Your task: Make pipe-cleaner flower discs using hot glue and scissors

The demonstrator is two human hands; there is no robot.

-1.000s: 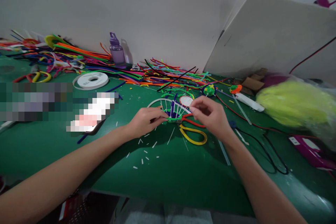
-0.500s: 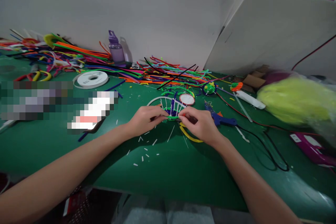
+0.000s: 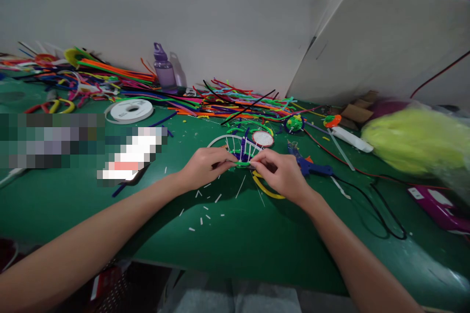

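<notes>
Hands [image 3: 205, 167], two, pinching one frame [image 3: 243, 163].

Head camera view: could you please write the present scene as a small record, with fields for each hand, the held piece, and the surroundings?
Held piece: craft piece in green, dark blue and white, with thin white strips upright
Left hand: fingertips pinched at its green edge
Right hand: fingertips pinched at the same edge
Beside right hand: blue glue gun; yellow handle, partly covered
Left side: white spool
Back: purple bottle, coloured pipe cleaners
Surface: green table, white scraps
</notes>
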